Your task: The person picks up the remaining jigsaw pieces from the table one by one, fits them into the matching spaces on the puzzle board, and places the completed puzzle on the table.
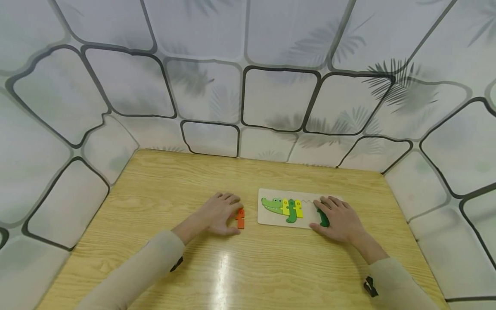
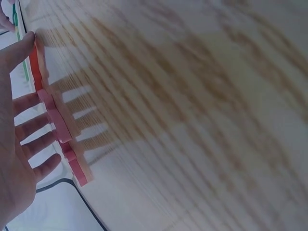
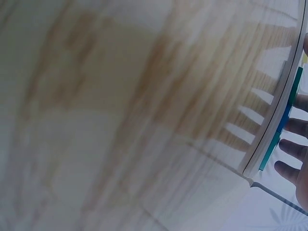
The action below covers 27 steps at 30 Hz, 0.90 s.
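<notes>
We're holding both hands' fingers apart, left hand (image 1: 221, 214) by the orange piece (image 1: 240, 219) on the bench (image 1: 186, 176), right hand (image 1: 341, 220) over the green piece (image 1: 323, 218) on the board (image 1: 267, 218), probably best aligning edges before pressing.

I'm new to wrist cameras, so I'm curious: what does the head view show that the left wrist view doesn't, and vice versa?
Only the head view: the green crocodile-head piece with its eyes, and the sleeves.
Only the left wrist view: pink pieces, hidden from above.
Both: the left hand, a red-orange piece and the wooden table.
</notes>
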Each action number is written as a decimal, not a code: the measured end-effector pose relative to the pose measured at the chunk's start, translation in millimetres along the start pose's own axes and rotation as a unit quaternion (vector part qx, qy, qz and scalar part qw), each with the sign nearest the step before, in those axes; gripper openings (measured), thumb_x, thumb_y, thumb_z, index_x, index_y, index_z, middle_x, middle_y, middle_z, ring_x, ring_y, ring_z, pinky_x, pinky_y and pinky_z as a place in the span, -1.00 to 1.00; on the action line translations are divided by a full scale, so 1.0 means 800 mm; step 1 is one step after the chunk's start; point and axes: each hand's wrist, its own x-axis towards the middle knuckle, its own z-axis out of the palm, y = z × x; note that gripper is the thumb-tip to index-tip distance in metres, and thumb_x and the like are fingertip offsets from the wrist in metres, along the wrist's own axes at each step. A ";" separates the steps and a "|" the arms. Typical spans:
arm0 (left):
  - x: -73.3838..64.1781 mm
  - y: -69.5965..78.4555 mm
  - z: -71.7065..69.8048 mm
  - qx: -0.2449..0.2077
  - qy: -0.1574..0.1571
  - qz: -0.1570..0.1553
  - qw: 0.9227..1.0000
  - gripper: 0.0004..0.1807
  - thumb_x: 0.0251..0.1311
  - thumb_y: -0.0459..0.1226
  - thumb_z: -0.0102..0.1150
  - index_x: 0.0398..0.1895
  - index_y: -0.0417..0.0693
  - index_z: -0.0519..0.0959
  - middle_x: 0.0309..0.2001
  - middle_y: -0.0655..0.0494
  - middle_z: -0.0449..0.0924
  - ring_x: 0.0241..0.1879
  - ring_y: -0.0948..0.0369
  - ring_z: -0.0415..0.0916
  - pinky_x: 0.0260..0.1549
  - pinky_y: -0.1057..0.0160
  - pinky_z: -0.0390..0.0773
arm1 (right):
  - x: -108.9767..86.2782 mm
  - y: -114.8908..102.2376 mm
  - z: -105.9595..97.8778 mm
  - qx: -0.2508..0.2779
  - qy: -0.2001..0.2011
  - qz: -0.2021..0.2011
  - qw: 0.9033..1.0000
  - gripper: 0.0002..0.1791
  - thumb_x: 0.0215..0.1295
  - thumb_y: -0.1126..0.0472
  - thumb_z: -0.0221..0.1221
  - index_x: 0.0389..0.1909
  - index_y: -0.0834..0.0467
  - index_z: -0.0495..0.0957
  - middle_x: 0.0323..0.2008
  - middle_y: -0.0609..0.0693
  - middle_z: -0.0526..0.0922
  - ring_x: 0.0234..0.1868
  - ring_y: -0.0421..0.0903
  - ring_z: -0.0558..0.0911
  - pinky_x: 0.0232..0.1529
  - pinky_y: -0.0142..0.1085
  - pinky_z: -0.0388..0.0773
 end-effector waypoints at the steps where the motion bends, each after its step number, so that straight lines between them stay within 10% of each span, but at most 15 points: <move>1: 0.000 0.000 0.000 0.001 0.000 -0.001 1.000 -0.12 0.25 0.39 0.16 0.46 0.05 0.46 0.52 -0.06 0.41 0.53 -0.09 0.34 0.47 -0.18 0.39 | 0.000 0.000 0.000 0.000 -0.001 0.001 1.000 -0.05 0.33 -0.53 0.12 0.52 0.05 0.43 0.47 0.21 0.49 0.48 0.29 0.44 0.38 0.29 0.44; 27: 0.000 0.001 0.003 -0.004 0.011 -0.009 1.000 -0.20 0.27 0.34 0.19 0.38 0.03 0.52 0.49 -0.03 0.45 0.49 -0.05 0.38 0.44 -0.15 0.42 | 0.001 0.001 -0.004 0.019 -0.002 0.000 1.000 -0.03 0.33 -0.51 0.14 0.54 0.07 0.40 0.46 0.21 0.49 0.49 0.31 0.42 0.42 0.30 0.40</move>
